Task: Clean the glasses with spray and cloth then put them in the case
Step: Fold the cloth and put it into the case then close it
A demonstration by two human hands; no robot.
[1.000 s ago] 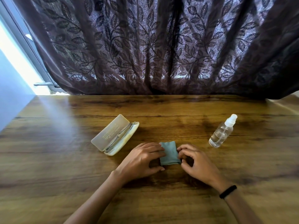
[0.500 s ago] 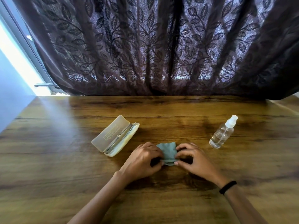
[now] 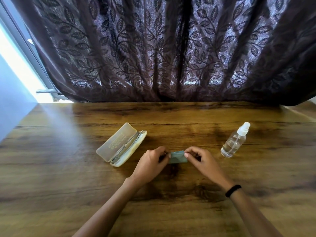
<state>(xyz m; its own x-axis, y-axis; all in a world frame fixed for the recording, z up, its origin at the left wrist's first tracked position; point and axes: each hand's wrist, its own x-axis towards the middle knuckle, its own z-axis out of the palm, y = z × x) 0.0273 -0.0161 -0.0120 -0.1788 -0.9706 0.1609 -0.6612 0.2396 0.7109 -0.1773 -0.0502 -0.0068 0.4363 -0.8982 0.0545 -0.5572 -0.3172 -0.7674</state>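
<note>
— Where's the cloth point(image 3: 177, 158)?
— Pinched by curled fingers point(image 3: 186, 155): left hand point(image 3: 150, 162) at its nine o'clock, right hand point(image 3: 202, 161) at three.
— The glasses point(image 3: 127, 143)?
— In the open case point(image 3: 112, 145), ten o'clock of the cloth, on the tabletop point(image 3: 68, 177).

Left hand point(image 3: 150, 164), right hand point(image 3: 203, 161) pinch cloth point(image 3: 177, 158) beside open case point(image 3: 111, 147).

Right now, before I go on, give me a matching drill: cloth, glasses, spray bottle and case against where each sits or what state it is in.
Column 1:
1. cloth
2. glasses
3. spray bottle
4. case

Column 2:
A. stands untouched, to the right of the right hand
B. pinched between the left hand and the right hand
C. lies open, to the left of the left hand
D. rests inside the case

Pairs: 1-B; 2-D; 3-A; 4-C
</note>
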